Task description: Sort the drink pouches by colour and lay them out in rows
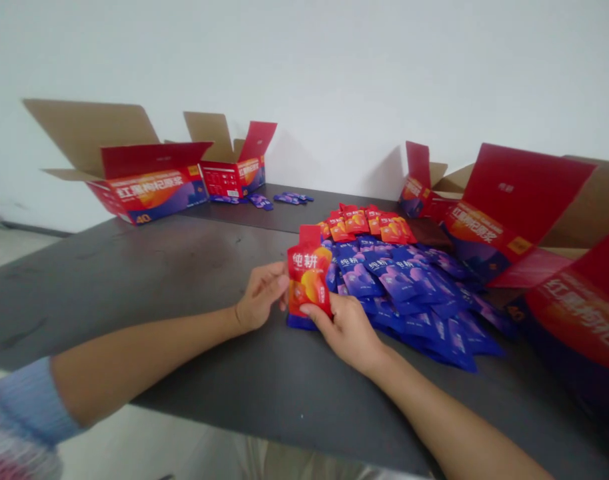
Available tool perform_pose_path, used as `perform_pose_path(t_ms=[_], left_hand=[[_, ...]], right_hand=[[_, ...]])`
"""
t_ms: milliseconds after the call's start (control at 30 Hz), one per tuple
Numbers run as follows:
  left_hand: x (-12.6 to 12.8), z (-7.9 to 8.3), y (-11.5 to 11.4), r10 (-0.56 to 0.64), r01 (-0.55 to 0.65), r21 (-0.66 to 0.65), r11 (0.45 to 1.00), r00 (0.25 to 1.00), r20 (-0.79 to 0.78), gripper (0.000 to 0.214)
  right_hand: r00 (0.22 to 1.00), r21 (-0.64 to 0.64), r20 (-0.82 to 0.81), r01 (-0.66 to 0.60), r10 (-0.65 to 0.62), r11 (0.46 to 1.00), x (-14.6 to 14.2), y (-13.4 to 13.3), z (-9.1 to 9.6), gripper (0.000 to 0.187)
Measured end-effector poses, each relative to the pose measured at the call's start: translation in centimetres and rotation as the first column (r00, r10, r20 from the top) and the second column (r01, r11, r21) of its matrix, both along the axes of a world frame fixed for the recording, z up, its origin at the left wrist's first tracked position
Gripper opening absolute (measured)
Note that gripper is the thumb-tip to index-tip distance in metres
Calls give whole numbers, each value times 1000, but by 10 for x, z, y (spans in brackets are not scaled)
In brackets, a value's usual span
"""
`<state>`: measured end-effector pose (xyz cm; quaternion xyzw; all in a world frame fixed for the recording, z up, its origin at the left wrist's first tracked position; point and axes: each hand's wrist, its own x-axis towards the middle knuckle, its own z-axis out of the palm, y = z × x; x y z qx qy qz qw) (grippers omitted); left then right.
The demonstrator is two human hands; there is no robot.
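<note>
while the right hand (352,330) grips a red pouch (310,277) above the dark table (224,393), the left hand (262,293), fingers curled, pinches its opposite edge. open cartons (159,190) stand to either side, their contents hidden.

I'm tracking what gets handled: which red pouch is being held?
The red pouch between the left hand and right hand, the right thumb on its front; the other red pouches lie at the far side of the blue pile, untouched.

There are five boxes (159,190), two hands (352,330) and uncountably many pouches (399,280).
</note>
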<state>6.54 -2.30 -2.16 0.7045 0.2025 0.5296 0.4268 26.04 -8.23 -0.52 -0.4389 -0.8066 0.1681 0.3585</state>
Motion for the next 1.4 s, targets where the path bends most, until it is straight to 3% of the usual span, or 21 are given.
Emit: perform_pose_path(t_ms=[67,133,333,467,600,667,733,833,933,1033,1167,1333,1400], left_hand=[[3,5,-8,-43,60,120,991,990,-137,37],[6,9,-14,9,29,191,981,981,-196,33],[14,3,-15,-14,-1,-66,998,976,-218,31],[15,-3,-6,-66,39,-121,992,973,-223,34],[14,-3,3,-225,181,-202,963,949,-222,38],[11,0,4,-244,196,-218,956,944,-223,40],[8,2,4,-226,187,-168,968,940,-256,39],[5,5,3,-176,219,93,971,924,-341,37],[4,7,4,-63,209,379,902,929,-364,44],[5,7,4,17,183,521,834,935,-355,43],[4,8,1,30,205,554,807,922,-385,34],[4,13,-3,-155,345,401,849,887,-435,44],[4,14,-4,-208,360,341,869,889,-409,48]], right_hand=[[997,0,-57,49,-49,999,0,1,0,41],[994,10,-61,93,-92,996,0,2,-1,42],[967,85,106,225,-233,971,-3,3,-3,39],[933,61,189,299,-305,952,-4,2,2,34],[932,-3,126,343,-340,939,-3,1,9,38],[939,-22,71,339,-337,940,-2,-2,12,44],[938,-16,30,347,-346,938,0,-5,16,48],[941,19,-30,339,-338,941,2,-8,21,45],[949,61,-133,294,-284,954,4,-7,23,33],[950,96,-236,232,-205,968,5,-5,21,34],[962,136,-240,163,-127,977,6,-1,17,59],[946,15,-201,261,-253,965,8,2,17,72],[943,38,-169,296,-286,954,7,1,17,73]])
